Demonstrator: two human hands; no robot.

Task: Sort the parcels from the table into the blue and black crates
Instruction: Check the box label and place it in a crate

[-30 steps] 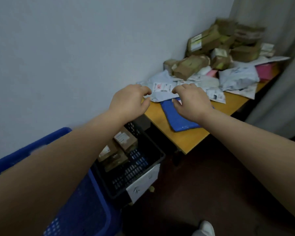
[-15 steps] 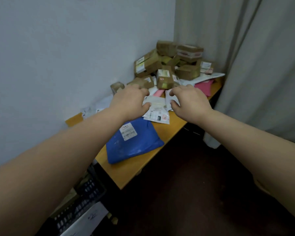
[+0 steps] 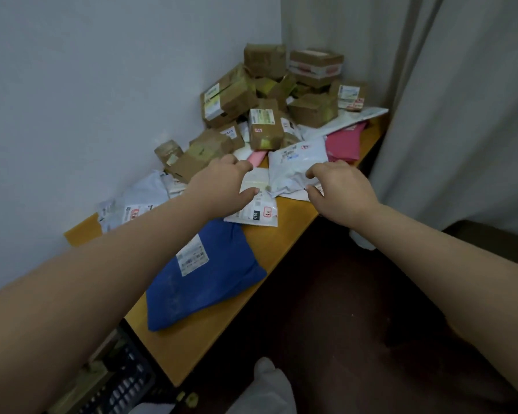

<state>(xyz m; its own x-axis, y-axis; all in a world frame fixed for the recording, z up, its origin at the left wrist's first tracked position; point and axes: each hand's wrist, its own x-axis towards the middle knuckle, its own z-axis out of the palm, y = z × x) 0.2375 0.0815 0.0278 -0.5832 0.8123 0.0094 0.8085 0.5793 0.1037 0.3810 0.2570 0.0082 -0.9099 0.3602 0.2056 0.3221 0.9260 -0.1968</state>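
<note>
Black crate [image 3: 123,383] cut off by the bottom edge, mostly hidden under the left forearm beside the table [image 3: 287,234]. White mailer [image 3: 251,204] on the table partly covered by the left hand [image 3: 222,186]. Label print on the blue mailer [image 3: 204,276] too small to read.

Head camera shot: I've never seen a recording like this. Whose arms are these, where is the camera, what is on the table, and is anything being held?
The camera sits on a person's head, looking down at their own bare arms. The left hand reaches over a flat white mailer; the right hand reaches at a grey poly bag. Whether either grips yet is unclear. On the wooden table lie a blue mailer, a pink mailer and stacked cardboard boxes. A black crate shows at bottom left.
</note>
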